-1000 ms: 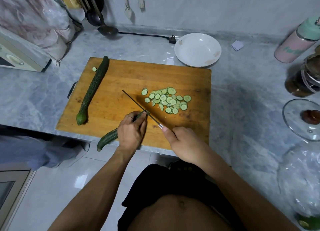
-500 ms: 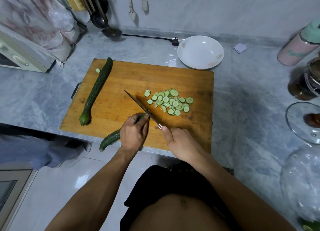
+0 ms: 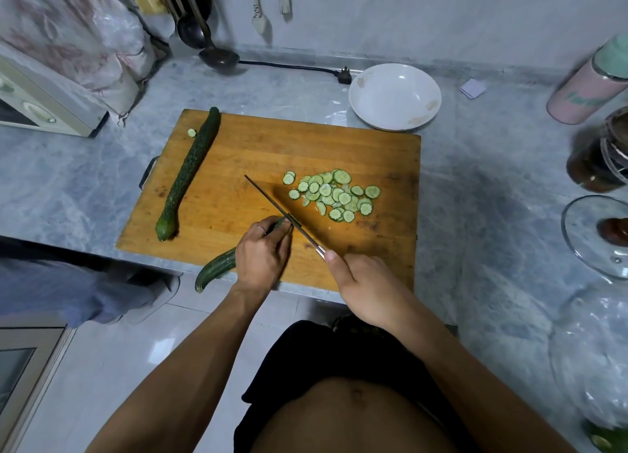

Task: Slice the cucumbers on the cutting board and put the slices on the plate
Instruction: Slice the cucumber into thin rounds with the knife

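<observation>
A wooden cutting board [image 3: 238,167] lies on the grey counter. My left hand [image 3: 261,258] grips a half-cut cucumber [image 3: 217,270] whose tail sticks out over the board's near edge. My right hand [image 3: 367,289] holds a knife [image 3: 282,211], its blade edge-on against the cucumber's cut end beside my left fingertips. A pile of several cucumber slices [image 3: 334,196] lies right of the blade. A whole cucumber [image 3: 188,173] rests along the board's left side, a single slice [image 3: 192,132] next to its far end. The white plate [image 3: 394,95] stands behind the board with no slices in it.
A microwave [image 3: 40,105] and hanging ladles [image 3: 217,56] are at the back left. A power plug [image 3: 343,75] lies by the plate. At the right stand a pink-green bottle [image 3: 588,85], a dark jar [image 3: 601,160] and a glass lid [image 3: 598,231].
The knife and my hands stay at the cucumber's cut end with only small shifts. The view has drifted slightly, so everything sits a little lower and to the right.
</observation>
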Demonstrator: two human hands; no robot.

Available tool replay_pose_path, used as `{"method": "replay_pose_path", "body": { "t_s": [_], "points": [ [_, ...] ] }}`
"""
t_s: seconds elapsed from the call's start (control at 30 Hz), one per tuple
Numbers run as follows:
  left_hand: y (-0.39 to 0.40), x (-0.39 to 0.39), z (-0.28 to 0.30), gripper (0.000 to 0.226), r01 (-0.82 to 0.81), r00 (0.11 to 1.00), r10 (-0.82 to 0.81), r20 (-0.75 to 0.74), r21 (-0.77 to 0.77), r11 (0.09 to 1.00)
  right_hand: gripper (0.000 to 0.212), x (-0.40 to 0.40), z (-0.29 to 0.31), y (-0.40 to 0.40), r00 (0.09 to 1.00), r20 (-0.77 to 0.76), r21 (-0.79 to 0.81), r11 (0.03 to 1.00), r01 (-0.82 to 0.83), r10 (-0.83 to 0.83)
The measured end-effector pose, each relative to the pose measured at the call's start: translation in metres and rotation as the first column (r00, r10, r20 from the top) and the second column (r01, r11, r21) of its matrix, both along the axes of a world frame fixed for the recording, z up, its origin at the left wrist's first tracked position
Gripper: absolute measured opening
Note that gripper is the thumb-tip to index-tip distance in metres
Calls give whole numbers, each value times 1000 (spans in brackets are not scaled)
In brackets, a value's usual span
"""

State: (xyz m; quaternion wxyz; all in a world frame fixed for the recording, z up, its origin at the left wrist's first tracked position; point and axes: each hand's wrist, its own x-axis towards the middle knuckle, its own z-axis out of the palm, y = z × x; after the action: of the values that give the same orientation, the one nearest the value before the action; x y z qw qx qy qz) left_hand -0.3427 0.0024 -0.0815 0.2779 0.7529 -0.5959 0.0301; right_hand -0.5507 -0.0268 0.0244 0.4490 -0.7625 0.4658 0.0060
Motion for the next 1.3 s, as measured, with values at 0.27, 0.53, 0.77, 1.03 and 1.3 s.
{"method": "replay_pose_path", "body": {
  "t_s": [0.27,0.53,0.77,1.03,1.3],
  "points": [
    [0,1,-4,22,10,1000,-10,19,-5,1000,57,9,-3,-10,999,-50,95,995,-1,6],
    [-1,0,-3,23,19,999,-18,30,-21,1000,57,23,-20,-12,999,-34,65,997,41,-39],
    [-1,0,0,29,31,999,-31,-10,-33,999,58,17,-16,-15,1000,-4,66,997,28,-28],
    [-1,0,0,23,2,998,-2,-55,-5,1000,52,1,-12,-5,1000,16,74,997,13,-14],
    [-1,0,2,37,-17,990,21,-139,26,1000,56,3,-9,0,999,33,57,998,-6,4]
  ]
}}
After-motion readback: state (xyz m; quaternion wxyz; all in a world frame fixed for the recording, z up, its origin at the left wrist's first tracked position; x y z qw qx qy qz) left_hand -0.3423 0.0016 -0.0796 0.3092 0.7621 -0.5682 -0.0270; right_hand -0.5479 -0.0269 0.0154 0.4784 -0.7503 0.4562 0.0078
